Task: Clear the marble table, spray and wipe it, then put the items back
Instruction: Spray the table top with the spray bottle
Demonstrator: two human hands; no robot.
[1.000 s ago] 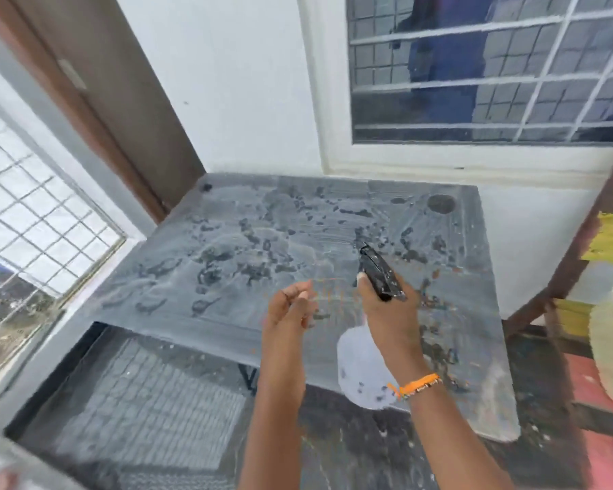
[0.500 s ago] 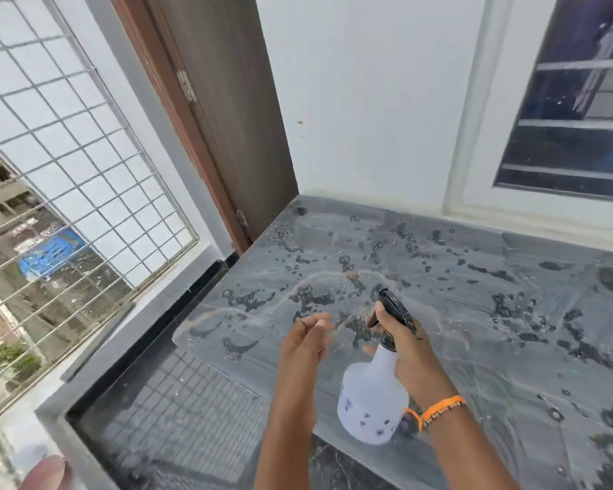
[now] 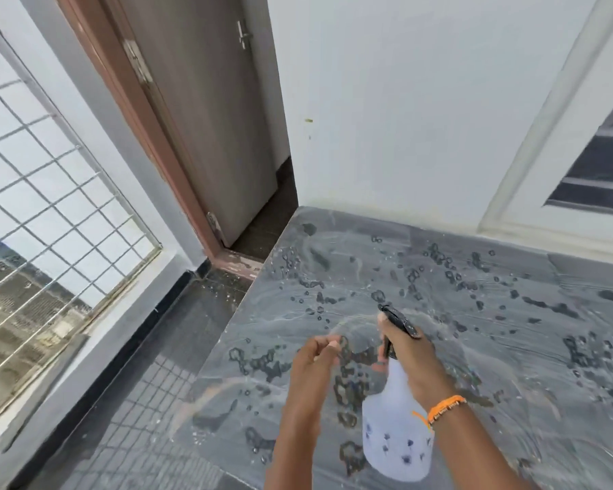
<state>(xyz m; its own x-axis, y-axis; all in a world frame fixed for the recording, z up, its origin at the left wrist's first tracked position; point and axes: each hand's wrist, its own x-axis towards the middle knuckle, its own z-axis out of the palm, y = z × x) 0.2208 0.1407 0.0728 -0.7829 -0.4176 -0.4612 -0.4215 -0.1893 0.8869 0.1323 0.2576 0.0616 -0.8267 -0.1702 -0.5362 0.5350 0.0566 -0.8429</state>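
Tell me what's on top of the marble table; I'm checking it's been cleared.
Only water droplets show on the marble table. The right hand holds a spray bottle above it. The arms cover part of the near edge.

Single head-worn view, wide-angle (edges bowed). Looks forward and down over wet marble surface (image 3: 475, 313), close above own forearms; faces wall corner, door (image 3: 206, 118) at left.
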